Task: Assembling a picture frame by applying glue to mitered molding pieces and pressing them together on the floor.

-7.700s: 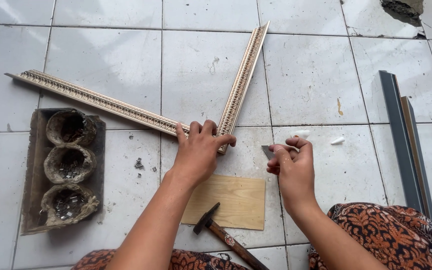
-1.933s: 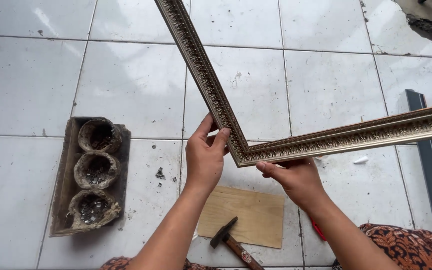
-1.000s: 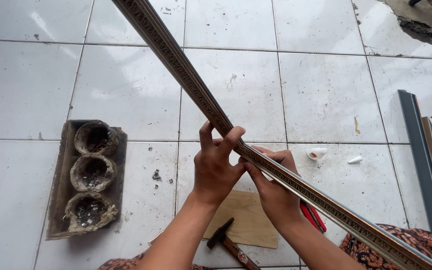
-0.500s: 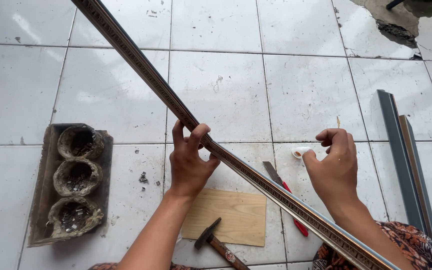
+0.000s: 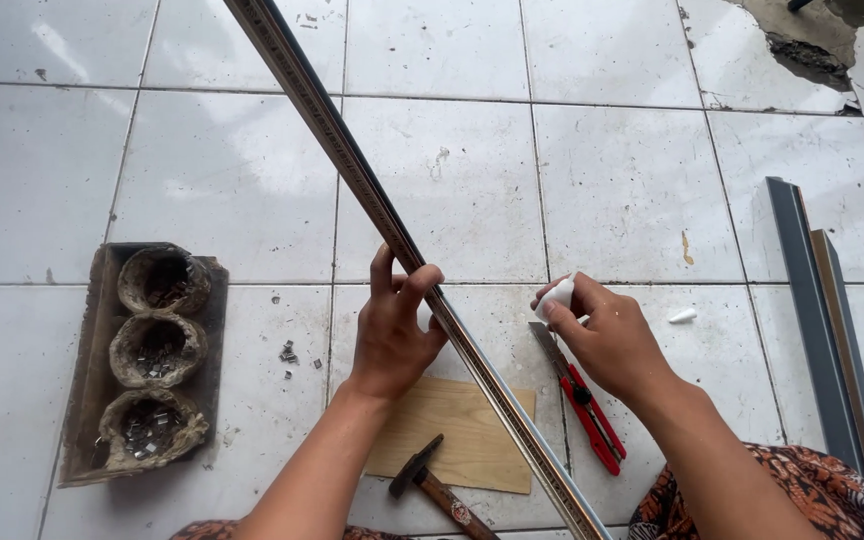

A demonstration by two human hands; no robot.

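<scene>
The left hand grasps a long ornate moulding strip between thumb and fingers, holding it raised on a diagonal from far left to near right above the tiled floor. The right hand is closed on a small white piece, pinched at the fingertips just right of the strip. Beneath lie a red utility knife, a plywood board and a hammer. A tray with three cups of small metal fasteners sits at left; grey profiles at right. To handle the strip well, the left grip should stay firm near the balance point so the long length does not swing.
</scene>
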